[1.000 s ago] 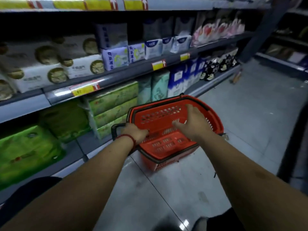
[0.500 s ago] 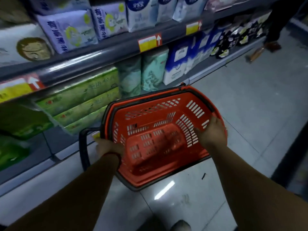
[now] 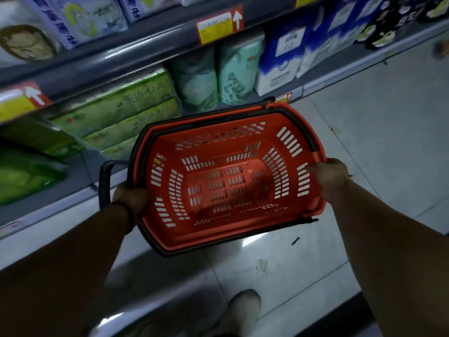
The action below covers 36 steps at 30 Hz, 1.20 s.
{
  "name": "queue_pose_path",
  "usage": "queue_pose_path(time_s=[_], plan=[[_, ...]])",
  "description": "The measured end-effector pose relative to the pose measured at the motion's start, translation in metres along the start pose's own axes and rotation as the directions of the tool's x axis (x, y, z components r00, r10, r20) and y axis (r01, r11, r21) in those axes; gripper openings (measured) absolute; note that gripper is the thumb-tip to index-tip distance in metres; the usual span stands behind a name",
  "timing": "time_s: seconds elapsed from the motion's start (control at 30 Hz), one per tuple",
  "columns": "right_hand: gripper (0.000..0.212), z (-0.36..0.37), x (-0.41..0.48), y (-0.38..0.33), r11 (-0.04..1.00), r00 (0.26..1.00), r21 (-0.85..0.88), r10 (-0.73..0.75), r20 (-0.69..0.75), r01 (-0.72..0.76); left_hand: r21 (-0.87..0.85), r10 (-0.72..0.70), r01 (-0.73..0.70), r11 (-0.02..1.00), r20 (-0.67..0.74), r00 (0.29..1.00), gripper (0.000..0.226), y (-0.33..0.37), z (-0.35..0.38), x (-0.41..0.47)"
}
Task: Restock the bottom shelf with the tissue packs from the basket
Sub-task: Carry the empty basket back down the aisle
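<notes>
Showing red slotted basket (image 3: 228, 183), black rim, both hands gripping

Both forearms are bare as far as the frame's edge. A thin dark band (image 3: 125, 211) circles the left wrist, just behind the left hand (image 3: 131, 197). The right hand (image 3: 328, 178) and wrist are bare. Below, one pale shoe (image 3: 243, 310) with a rounded toe shows, blurred.

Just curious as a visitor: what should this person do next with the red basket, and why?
Probably set the basket down on the floor: it looks empty, and the left hand and right hand both grip its rim.
</notes>
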State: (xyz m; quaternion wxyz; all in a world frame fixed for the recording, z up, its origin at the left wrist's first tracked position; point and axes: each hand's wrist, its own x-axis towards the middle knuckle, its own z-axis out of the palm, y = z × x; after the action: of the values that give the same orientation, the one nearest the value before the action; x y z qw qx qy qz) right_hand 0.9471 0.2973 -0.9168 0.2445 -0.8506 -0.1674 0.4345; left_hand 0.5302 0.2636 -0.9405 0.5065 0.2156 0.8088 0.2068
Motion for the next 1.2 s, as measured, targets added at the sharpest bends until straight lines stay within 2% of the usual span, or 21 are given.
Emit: queue_pose_path(time_s=[0.1,0.13,0.2,0.23,0.3,0.43,0.5,0.6,0.67,0.77,0.83,0.87,0.93,0.97,1.03,1.07,1.1,1.13,1.2], plan=[[0.059,0.0,-0.05,-0.01,0.999,0.997,0.041,-0.032,0.074,0.029,-0.05,-0.025,0.021,0.999,-0.07,0.997,0.04,0.001,-0.047,-0.04],[0.054,0.004,-0.072,-0.016,0.997,0.993,0.06,-0.054,0.104,0.048,-0.077,-0.042,0.035,0.996,-0.103,0.994,0.043,-0.001,-0.072,-0.055],[0.024,0.011,-0.128,-0.034,0.996,0.982,0.039,-0.087,0.167,0.081,-0.105,-0.093,0.079,0.991,-0.133,0.987,0.047,-0.013,-0.128,-0.077],[0.018,0.015,-0.158,-0.047,0.996,0.978,0.008,-0.089,0.189,0.089,-0.112,-0.115,0.098,0.989,-0.157,0.981,0.048,-0.016,-0.157,-0.091],[0.02,0.03,-0.218,-0.07,0.989,0.97,-0.108,-0.078,0.23,0.105,-0.146,-0.164,0.135,0.98,-0.206,0.965,0.046,-0.03,-0.219,-0.118],[0.029,0.094,-0.347,-0.117,0.955,0.93,-0.245,-0.071,0.36,0.167,-0.345,-0.289,0.174,0.922,-0.316,0.903,0.053,-0.074,-0.358,-0.173],[0.035,0.143,-0.409,-0.131,0.946,0.907,-0.257,-0.079,0.413,0.199,-0.455,-0.368,0.188,0.87,-0.349,0.862,0.042,-0.088,-0.423,-0.212],[0.059,0.244,-0.478,-0.139,0.906,0.835,-0.274,-0.137,0.533,0.324,-0.558,-0.449,0.182,0.81,-0.389,0.805,0.036,-0.123,-0.527,-0.252],[0.066,0.316,-0.54,-0.145,0.84,0.788,-0.357,-0.127,0.603,0.409,-0.634,-0.5,0.152,0.758,-0.416,0.76,0.037,-0.161,-0.597,-0.273],[0.059,0.437,-0.609,-0.128,0.734,0.737,-0.41,-0.18,0.652,0.542,-0.737,-0.612,0.125,0.664,-0.439,0.658,0.042,-0.234,-0.69,-0.304],[0.079,0.504,-0.673,-0.114,0.661,0.745,-0.485,-0.172,0.645,0.573,-0.789,-0.661,0.094,0.607,-0.436,0.611,0.041,-0.277,-0.745,-0.33],[0.08,0.525,-0.727,-0.109,0.652,0.732,-0.483,-0.167,0.661,0.584,-0.812,-0.686,0.07,0.58,-0.44,0.579,0.038,-0.293,-0.77,-0.345],[0.05,0.578,-0.822,-0.094,0.634,0.653,-0.429,-0.163,0.739,0.644,-0.842,-0.733,0.039,0.538,-0.444,0.514,0.039,-0.329,-0.821,-0.374],[0.038,0.578,-0.898,-0.092,0.621,0.593,-0.412,-0.108,0.798,0.667,-0.856,-0.755,0.008,0.517,-0.451,0.475,0.044,-0.345,-0.844,-0.388],[0.024,0.587,-1.025,-0.081,0.612,0.531,-0.389,-0.06,0.845,0.689,-0.893,-0.809,-0.058,0.446,-0.429,0.402,0.054,-0.383,-0.89,-0.413],[0.017,0.607,-1.065,-0.071,0.612,0.49,-0.381,-0.011,0.872,0.693,-0.911,-0.835,-0.084,0.403,-0.403,0.374,0.054,-0.401,-0.912,-0.425],[0.015,0.63,-1.099,-0.062,0.614,0.432,-0.328,-0.024,0.902,0.718,-0.925,-0.854,-0.118,0.362,-0.38,0.357,0.055,-0.423,-0.931,-0.435],[0.022,0.654,-1.131,-0.054,0.6,0.401,-0.302,-0.035,0.915,0.741,-0.935,-0.874,-0.156,0.319,-0.354,0.333,0.061,-0.451,-0.949,-0.442],[0.07,0.718,-1.177,-0.038,0.555,0.364,-0.293,-0.018,0.931,0.778,-0.948,-0.903,-0.207,0.242,-0.298,0.31,0.086,-0.481,-0.987,-0.464]])
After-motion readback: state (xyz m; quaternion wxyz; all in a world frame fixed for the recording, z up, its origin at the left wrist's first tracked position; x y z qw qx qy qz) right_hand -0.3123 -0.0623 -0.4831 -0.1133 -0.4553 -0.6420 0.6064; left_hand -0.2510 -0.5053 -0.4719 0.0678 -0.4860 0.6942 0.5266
